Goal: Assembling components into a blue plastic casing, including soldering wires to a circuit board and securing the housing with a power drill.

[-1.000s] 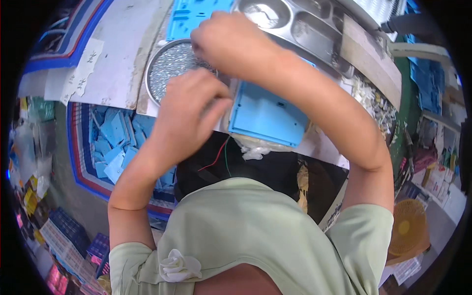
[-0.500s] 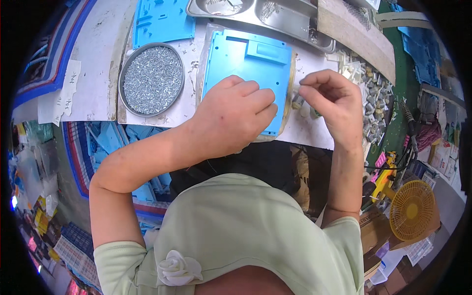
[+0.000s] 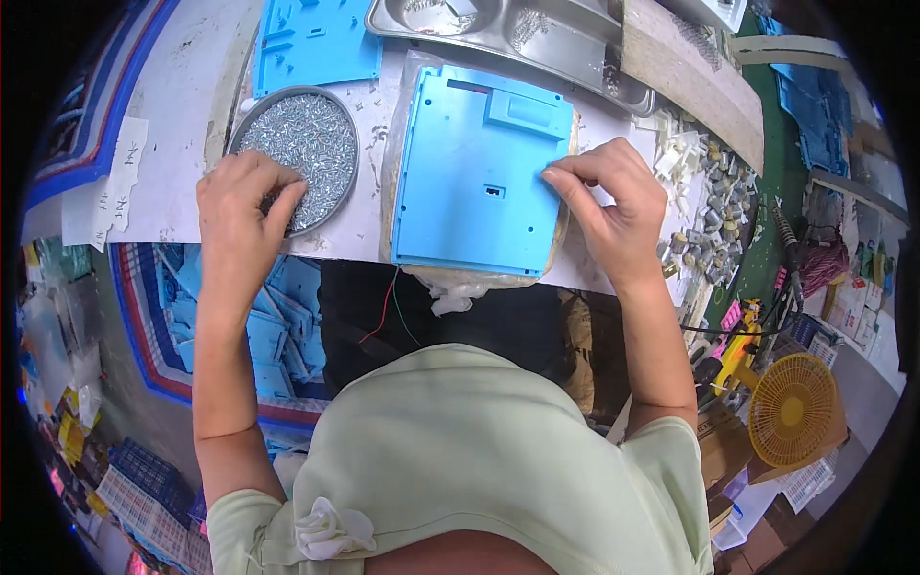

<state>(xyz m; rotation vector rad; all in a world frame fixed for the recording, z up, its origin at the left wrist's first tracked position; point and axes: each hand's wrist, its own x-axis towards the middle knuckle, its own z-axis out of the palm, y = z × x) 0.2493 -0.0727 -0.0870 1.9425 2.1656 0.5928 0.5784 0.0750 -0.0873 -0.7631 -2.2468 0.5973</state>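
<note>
A light blue plastic panel (image 3: 450,182) lies flat in front of me, with a raised box shape near its top and a small rectangular slot. To its left stands a round grey tray (image 3: 356,163) full of small silver screws (image 3: 311,129). My left hand (image 3: 235,196) is over the tray's near left rim, thumb and fingertips drawn together at the screws; whether a screw is between them is hidden. At the panel's right edge, my right hand (image 3: 618,196) has thumb and forefinger pinched together. What that pinch holds, if anything, is too small to make out.
Another blue panel (image 3: 321,43) lies beyond the screws, beside a steel compartment tray (image 3: 565,43). Small white and grey parts (image 3: 709,192) are heaped at right, below a slanted board (image 3: 695,81). Red and green wires (image 3: 391,307) hang under the panel. Blue pieces (image 3: 273,326) fill a bag below left.
My left hand has moved left from over the panel to the screw tray, uncovering the panel's slot. My right hand has shifted slightly left to the panel's edge.
</note>
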